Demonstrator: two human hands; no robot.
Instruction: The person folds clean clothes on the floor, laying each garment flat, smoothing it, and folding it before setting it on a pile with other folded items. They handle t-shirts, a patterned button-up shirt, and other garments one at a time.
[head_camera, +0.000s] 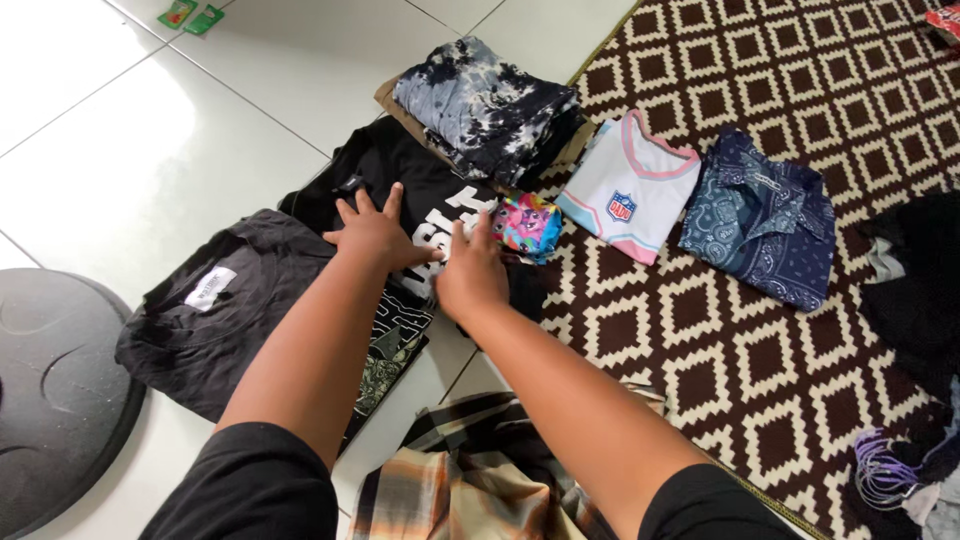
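Both my hands press flat on a folded black t-shirt with white print lying on the white tiled floor. My left hand rests on its left part, fingers spread. My right hand lies on the printed part, fingers together and pointing away from me. A small bright multicoloured garment sits just right of my right hand. A dark grey folded t-shirt with a white neck label lies to the left, under my left forearm.
A tie-dye folded stack sits behind. A white and pink jersey and a blue paisley shirt lie on the brown diamond-pattern rug. A plaid shirt is near me, a dark round lid at left, dark clothes at right.
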